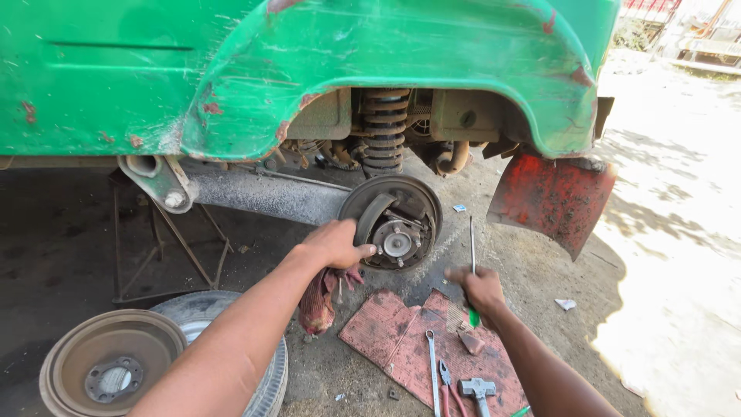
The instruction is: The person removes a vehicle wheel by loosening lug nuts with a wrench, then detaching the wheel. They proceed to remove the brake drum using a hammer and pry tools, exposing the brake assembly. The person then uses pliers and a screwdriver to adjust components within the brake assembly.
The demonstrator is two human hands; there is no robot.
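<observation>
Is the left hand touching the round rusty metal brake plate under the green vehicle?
Touching. The head view shows the left hand with its fingers pressed on the left rim of the round rusty metal brake plate, no gap visible.

Car body (309, 69) bright green, rust-red chips along the wheel arch. Mud flap (552, 199) faded red, scuffed. Coil spring (384, 131) rusty brown. Brake plate (395, 220) dark grey, hub (397, 243) pale metal. Rag (320, 297) dull red, dirty. Floor mat (401, 336) faded red with ribbed pattern. Screwdriver (473, 255) silver shaft, green handle. Brake drum (112, 371) rusty brown. Wrench (432, 371) silver. Pliers (448, 382) red handles. Ground (540, 278) grey.
</observation>
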